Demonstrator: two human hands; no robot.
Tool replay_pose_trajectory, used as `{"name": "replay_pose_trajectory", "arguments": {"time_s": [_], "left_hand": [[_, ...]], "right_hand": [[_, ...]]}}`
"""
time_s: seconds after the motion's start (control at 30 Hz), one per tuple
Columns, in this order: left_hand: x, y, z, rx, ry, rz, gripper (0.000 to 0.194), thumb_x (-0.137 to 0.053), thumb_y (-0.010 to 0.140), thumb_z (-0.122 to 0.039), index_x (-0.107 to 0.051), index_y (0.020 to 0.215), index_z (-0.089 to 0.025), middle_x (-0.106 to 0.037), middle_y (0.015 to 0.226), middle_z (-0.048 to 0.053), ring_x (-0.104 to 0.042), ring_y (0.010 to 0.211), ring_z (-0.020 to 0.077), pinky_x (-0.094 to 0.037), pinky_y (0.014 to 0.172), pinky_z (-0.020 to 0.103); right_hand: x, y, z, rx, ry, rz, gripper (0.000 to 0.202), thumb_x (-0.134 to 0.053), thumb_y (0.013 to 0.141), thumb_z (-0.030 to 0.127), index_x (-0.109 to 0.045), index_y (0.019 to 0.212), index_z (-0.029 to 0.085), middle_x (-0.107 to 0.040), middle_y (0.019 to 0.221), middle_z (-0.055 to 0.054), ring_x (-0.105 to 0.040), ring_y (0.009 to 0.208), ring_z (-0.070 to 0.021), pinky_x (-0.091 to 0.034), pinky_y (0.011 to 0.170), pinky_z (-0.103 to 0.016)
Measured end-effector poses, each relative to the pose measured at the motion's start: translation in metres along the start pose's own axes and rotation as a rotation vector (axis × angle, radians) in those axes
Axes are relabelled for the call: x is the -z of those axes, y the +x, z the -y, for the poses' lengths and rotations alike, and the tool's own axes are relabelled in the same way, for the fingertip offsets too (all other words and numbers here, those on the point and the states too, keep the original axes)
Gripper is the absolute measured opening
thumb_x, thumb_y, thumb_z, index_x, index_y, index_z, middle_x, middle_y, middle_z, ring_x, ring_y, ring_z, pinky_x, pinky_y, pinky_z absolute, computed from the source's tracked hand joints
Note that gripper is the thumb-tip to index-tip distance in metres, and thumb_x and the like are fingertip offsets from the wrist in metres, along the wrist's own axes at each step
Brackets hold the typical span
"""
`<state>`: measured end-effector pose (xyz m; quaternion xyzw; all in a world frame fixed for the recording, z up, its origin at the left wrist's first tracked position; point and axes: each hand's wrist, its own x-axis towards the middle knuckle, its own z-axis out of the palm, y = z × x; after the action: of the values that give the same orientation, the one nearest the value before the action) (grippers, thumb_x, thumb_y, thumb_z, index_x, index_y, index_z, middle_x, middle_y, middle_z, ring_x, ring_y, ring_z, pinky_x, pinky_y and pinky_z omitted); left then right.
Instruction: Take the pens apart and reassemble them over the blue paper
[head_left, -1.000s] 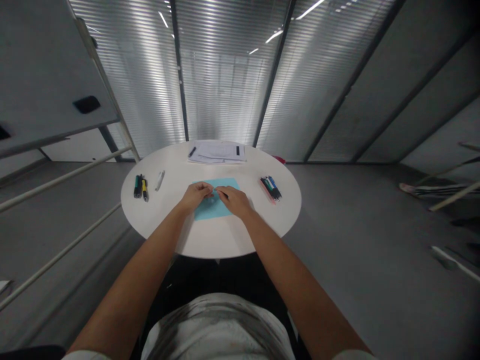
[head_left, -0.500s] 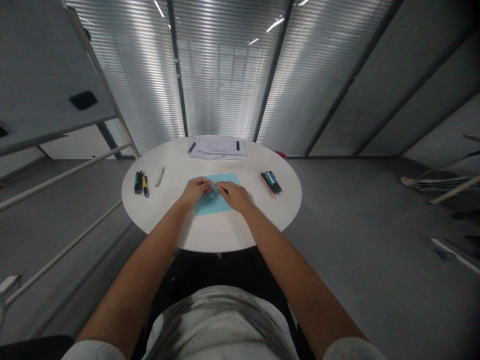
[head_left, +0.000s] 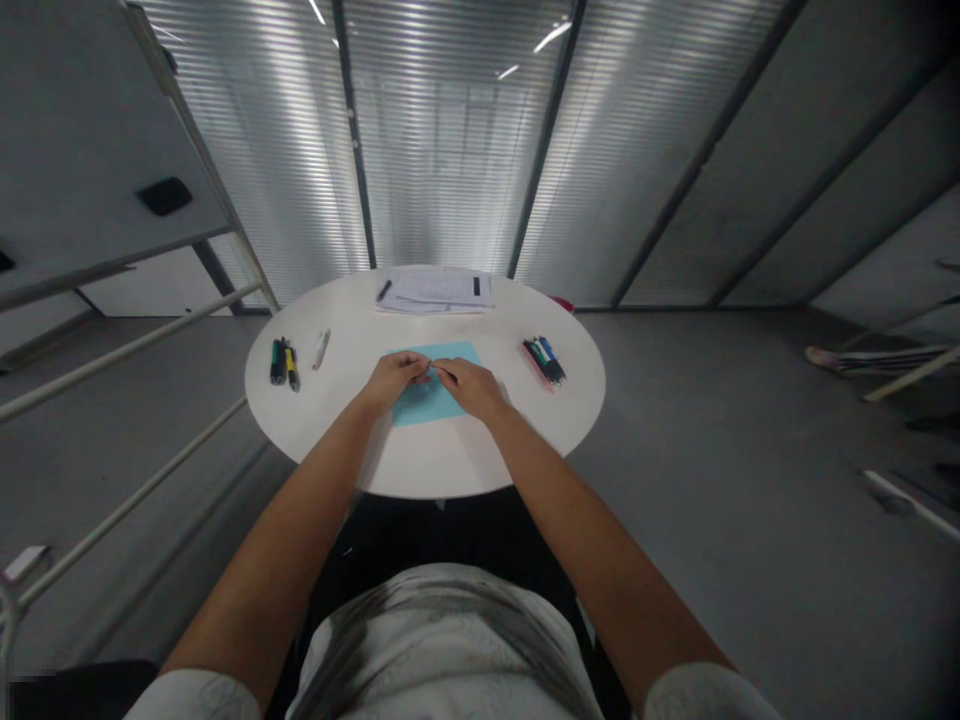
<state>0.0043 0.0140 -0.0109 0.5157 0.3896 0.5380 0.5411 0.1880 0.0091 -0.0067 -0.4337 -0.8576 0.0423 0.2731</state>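
My left hand (head_left: 397, 378) and my right hand (head_left: 471, 386) meet over a light blue sheet (head_left: 429, 406) on the white round table (head_left: 427, 465). The fingertips of both are pinched close together near the sheet's upper middle. Something small and thin seems to lie between them, too small to name. Both hands are closed, and the sheet shows below and behind them.
Left on the table are green, black and yellow markers (head_left: 283, 364) and a white pen (head_left: 321, 349). A stack of papers (head_left: 435, 290) lies at the back. On the right is a pink case with several pens (head_left: 543, 362). A whiteboard frame (head_left: 199, 150) stands at left.
My fingertips have come closer together, the right ones now touching or nearly touching the left. The view has shifted slightly; the things on the table lie as before.
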Motion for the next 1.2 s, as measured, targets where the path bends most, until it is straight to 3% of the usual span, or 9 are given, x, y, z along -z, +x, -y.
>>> {"name": "replay_pose_trajectory", "arguments": {"time_s": [0.77, 0.9, 1.2], "left_hand": [[-0.0005, -0.0006, -0.0005, 0.040, -0.038, 0.029, 0.034, -0.083, 0.058, -0.036, -0.069, 0.076, -0.010, -0.064, 0.072, 0.005, -0.058, 0.066, 0.0122, -0.050, 0.075, 0.033], [-0.0034, -0.0016, -0.0015, 0.026, -0.007, -0.011, 0.037, -0.084, 0.056, -0.032, -0.066, 0.082, -0.013, -0.064, 0.070, 0.003, -0.060, 0.064, 0.0128, -0.050, 0.072, 0.033], [-0.0039, -0.0031, -0.0031, 0.003, 0.073, -0.003, 0.031, -0.080, 0.059, -0.036, -0.064, 0.071, -0.013, -0.062, 0.065, 0.002, -0.058, 0.062, 0.0128, -0.050, 0.071, 0.033]], "right_hand": [[0.0033, -0.0017, 0.0035, -0.004, -0.022, 0.006, 0.033, -0.036, 0.099, 0.036, -0.062, 0.118, 0.029, -0.068, 0.105, -0.003, -0.061, 0.097, -0.0163, -0.044, 0.083, -0.027], [0.0026, -0.0011, 0.0040, -0.022, -0.001, 0.010, 0.030, -0.040, 0.098, 0.036, -0.060, 0.118, 0.028, -0.068, 0.109, -0.003, -0.062, 0.098, -0.0169, -0.045, 0.083, -0.028], [0.0030, -0.0016, 0.0046, -0.048, 0.018, -0.027, 0.024, -0.045, 0.095, 0.039, -0.060, 0.108, 0.025, -0.068, 0.104, -0.004, -0.062, 0.092, -0.0171, -0.044, 0.080, -0.027]]}}
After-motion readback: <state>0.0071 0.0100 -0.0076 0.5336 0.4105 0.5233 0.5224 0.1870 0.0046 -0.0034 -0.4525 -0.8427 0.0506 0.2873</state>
